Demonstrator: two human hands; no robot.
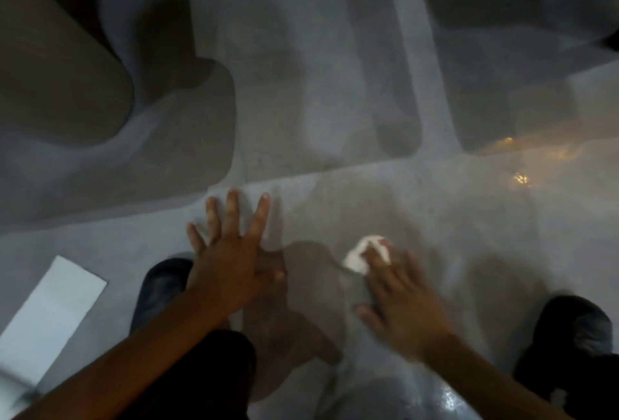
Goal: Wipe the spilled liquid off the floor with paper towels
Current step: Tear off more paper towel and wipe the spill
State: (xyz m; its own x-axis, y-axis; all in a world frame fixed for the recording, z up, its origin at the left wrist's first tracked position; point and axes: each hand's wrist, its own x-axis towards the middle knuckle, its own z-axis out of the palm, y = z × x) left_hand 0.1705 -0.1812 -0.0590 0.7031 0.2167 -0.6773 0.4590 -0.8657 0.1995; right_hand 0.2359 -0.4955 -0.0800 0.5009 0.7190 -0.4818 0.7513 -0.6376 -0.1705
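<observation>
L hand point(231, 259) flat, fingers splayed on floor point(335, 118); R hand point(402, 299) presses paper wad point(360, 254); shoes point(160, 289) flank, blurry.

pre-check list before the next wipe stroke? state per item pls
1. Towel wad under right hand fingers: ok, pinned to the floor.
2. Left hand braced flat, fingers spread, clear of the wad: ok.
3. Wad still able to absorb: cannot tell, small and blurred.
4. Spare sheet in reach: ok, flat on the floor left of the left hand.
5. Liquid left: cannot tell its extent; glints far right suggest wet floor.
6. Shoes off the wiping path: ok, both sit to the sides of it.
</observation>
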